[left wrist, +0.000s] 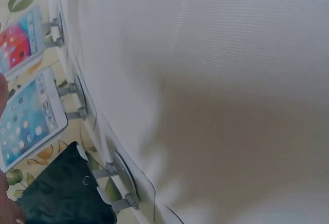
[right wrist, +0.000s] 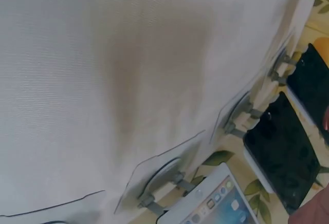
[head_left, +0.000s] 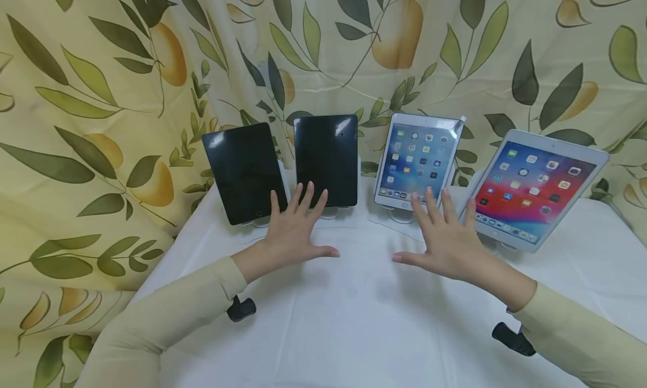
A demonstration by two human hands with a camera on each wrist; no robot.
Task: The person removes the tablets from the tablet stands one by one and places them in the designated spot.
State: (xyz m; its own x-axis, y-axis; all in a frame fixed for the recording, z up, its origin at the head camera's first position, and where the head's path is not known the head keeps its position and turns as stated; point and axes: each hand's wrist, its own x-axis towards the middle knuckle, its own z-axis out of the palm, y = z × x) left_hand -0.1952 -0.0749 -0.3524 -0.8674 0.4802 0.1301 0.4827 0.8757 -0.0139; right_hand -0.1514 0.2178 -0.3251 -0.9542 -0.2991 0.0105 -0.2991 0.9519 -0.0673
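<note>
My left hand [head_left: 293, 233] is held over the table with fingers spread and thumb out, grasping nothing. Its fingertips overlap the lower parts of two dark-screened tablets, a tilted one [head_left: 246, 174] and an upright one [head_left: 326, 158]; contact cannot be told. Likewise spread is my right hand [head_left: 450, 245], in front of a white tablet with a blue home screen [head_left: 418, 159] and a white tablet with a red and blue home screen [head_left: 536, 188]. The wrist views show little of either hand; part of the right hand [right wrist: 312, 211] appears at the lower right corner.
Each tablet leans on a stand with a round base, such as the grey stand [left wrist: 123, 180]. A white cloth [head_left: 364, 332] covers the table, and a leaf-patterned curtain [head_left: 126, 152] hangs behind. Thin dark lines cross the cloth near the stands. Black devices [head_left: 241, 309] hang under both wrists.
</note>
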